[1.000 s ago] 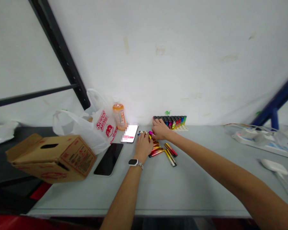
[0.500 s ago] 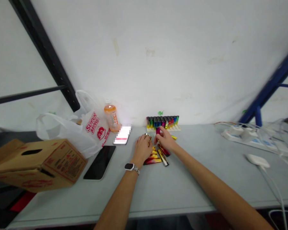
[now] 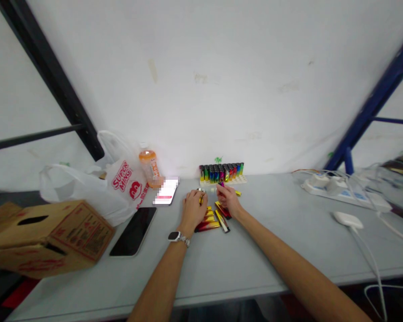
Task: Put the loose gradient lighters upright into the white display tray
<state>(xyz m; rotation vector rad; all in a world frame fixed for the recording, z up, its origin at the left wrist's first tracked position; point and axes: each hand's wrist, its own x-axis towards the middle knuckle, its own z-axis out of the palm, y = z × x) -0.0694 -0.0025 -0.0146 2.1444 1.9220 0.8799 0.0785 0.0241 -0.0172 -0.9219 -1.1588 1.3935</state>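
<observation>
here's my flat pale grey table, and far back, the white perforated rack, presumably keeping those shiny black-topped tubes upright. my left hand curves over the left edge of the loose gold-and-red metallic tubes, maybe steadying them; grip hidden, can't tell. my right hand pinches a purple metallic tube, mostly covered.

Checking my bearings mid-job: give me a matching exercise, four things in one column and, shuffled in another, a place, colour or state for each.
Column one:
1. Right hand
2. Bottle
3. Left hand
4. White tray

Column two:
A. Beneath the upright cylinders
B. Has a watch at its wrist
C. Pinching a purple cylinder
D. Orange, beside the plastic bag

Pairs: 1-C, 2-D, 3-B, 4-A
</observation>
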